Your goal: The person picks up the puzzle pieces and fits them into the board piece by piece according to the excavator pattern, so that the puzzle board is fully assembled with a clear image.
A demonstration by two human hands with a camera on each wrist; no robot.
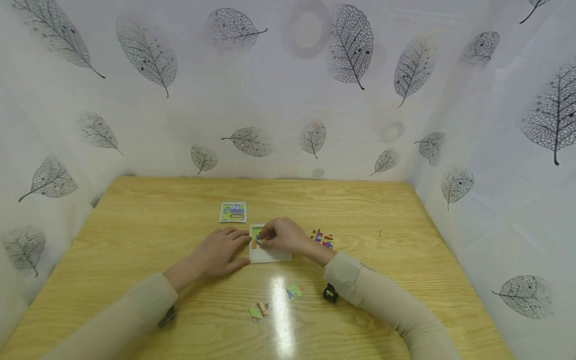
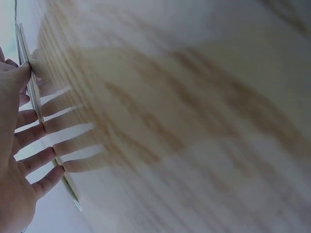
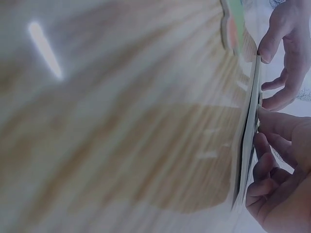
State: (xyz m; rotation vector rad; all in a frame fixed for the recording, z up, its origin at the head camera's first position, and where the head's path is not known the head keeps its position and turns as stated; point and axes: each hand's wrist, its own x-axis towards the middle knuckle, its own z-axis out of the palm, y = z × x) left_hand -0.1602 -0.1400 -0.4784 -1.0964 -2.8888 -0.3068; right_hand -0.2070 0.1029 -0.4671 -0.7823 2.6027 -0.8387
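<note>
A white puzzle tray (image 1: 270, 257) lies on the table, with green and orange pieces at its upper left. My left hand (image 1: 220, 252) rests flat beside it, fingertips touching its left edge; the left wrist view shows these fingers (image 2: 36, 167) spread along the edge. Over the tray, my right hand (image 1: 285, 236) has its thumb and fingers curled together at a small dark puzzle piece (image 1: 258, 238), partly hidden by the fingertips. In the right wrist view the right hand (image 3: 282, 170) is low against the tray edge (image 3: 248, 141), and the piece is hidden.
A picture card (image 1: 233, 212) of a blue vehicle lies behind the tray to the left. Several small pieces (image 1: 325, 240) are heaped right of the tray, partly behind the right forearm. Two loose pieces (image 1: 294, 291) (image 1: 258, 312) lie in front. A black object (image 1: 330, 293) is by the right sleeve.
</note>
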